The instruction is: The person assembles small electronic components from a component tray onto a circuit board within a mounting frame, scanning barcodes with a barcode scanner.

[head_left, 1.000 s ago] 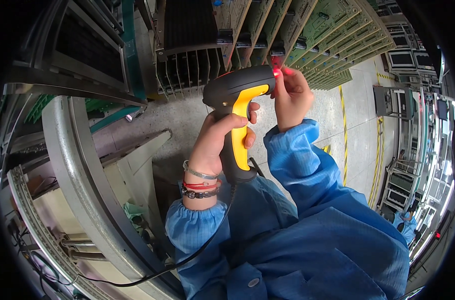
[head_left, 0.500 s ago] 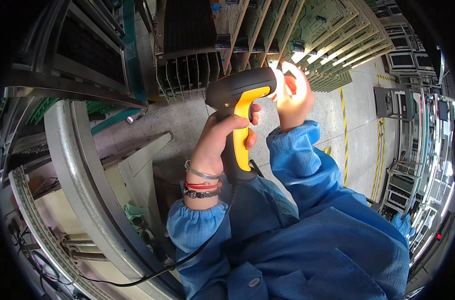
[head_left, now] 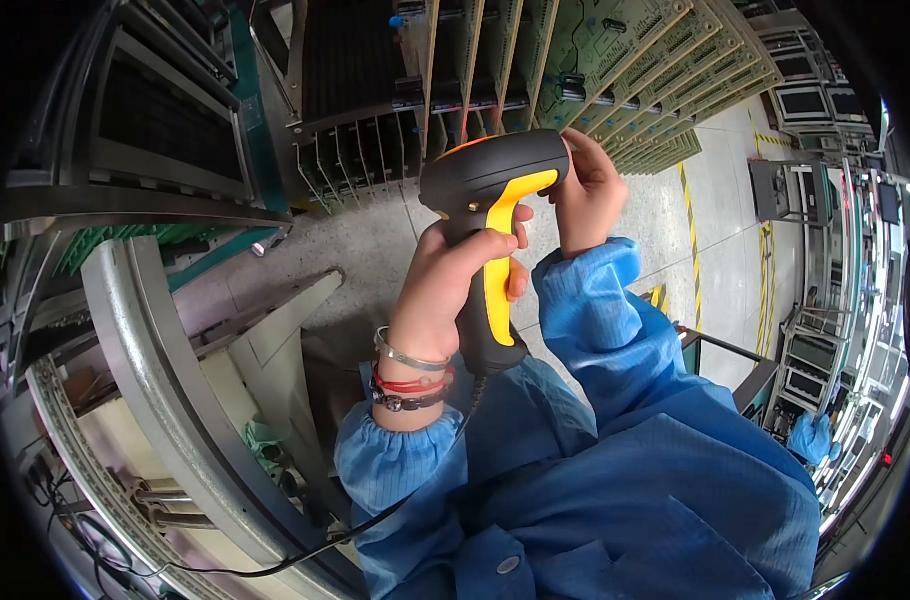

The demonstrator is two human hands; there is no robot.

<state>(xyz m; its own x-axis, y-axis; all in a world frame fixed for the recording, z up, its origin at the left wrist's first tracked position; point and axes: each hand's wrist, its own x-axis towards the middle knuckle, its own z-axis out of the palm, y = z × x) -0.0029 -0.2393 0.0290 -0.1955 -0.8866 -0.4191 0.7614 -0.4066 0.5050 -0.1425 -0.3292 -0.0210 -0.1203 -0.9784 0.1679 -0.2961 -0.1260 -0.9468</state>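
Scanner (head_left: 498,278), pistol-shaped, black plastic with a yellow grip panel, sits wrapped in the left hand (head_left: 435,290) on my remote feed, its handle's long axis running up and down my view and its black head pointing right. That end lies at the right hand (head_left: 590,195), whose fingers are bent beside it; I cannot tell whether they pinch anything. Farther up, parallel green circuit boards (head_left: 625,60) stand past both hands.
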